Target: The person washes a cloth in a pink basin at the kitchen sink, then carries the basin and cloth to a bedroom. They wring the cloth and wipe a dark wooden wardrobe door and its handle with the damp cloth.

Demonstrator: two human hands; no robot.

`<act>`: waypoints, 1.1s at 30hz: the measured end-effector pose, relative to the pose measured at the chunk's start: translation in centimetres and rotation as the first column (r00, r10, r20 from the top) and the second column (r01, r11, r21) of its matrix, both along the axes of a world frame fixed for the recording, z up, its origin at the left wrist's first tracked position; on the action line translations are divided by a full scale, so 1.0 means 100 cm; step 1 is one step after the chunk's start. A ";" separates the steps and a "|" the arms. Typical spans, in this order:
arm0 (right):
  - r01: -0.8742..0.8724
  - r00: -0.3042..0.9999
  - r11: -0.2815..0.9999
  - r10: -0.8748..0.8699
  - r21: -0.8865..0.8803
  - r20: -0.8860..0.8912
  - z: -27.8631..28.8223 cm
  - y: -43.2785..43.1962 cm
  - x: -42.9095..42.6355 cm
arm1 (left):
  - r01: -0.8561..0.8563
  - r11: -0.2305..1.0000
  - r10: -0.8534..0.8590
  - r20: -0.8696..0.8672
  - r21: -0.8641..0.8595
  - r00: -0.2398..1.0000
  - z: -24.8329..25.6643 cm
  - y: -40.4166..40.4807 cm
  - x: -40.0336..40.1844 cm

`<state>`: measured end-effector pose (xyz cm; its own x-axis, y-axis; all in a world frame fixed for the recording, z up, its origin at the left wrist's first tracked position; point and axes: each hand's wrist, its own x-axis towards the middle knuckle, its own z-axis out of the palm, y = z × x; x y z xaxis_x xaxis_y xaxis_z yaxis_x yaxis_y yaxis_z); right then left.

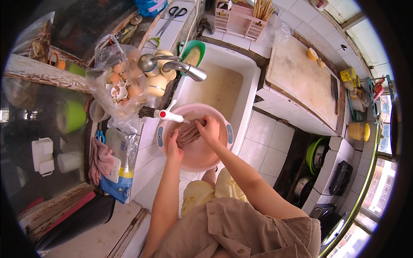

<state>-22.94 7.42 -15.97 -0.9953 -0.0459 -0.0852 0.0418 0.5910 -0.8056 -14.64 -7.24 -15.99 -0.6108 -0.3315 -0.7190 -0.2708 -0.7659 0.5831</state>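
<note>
A wet, brownish-pink cloth (187,134) is stretched between my two hands inside a pink plastic basin (200,163). My left hand (174,150) grips its left edge, near the basin's left wall. At the upper right end, my right hand (209,130) pinches the cloth between thumb and fingers. A white plastic tap (171,116) with a red dot points over the basin, and water appears to run from it onto the cloth. The basin sits at the near end of a white sink (251,87).
Cloudy water stands in the sink beneath a chrome faucet (188,69). A plastic bag of eggshells (121,92) lies left of the taps. A green sink caddy (200,48) holds a sponge. To the right is a large cutting board (298,77) with a cleaver (334,87).
</note>
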 end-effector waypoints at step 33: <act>0.108 0.804 0.965 0.056 -0.238 0.592 -0.104 -0.013 0.007 | 0.176 0.984 -0.164 0.307 -0.012 0.938 0.007 0.009 -0.012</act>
<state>-22.21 6.14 -26.36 -0.7557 -0.1218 -0.6435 0.5682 0.3666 -0.7367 -15.85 -6.32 -15.28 -0.4155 -0.2732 -0.8676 -0.5638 -0.6711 0.4814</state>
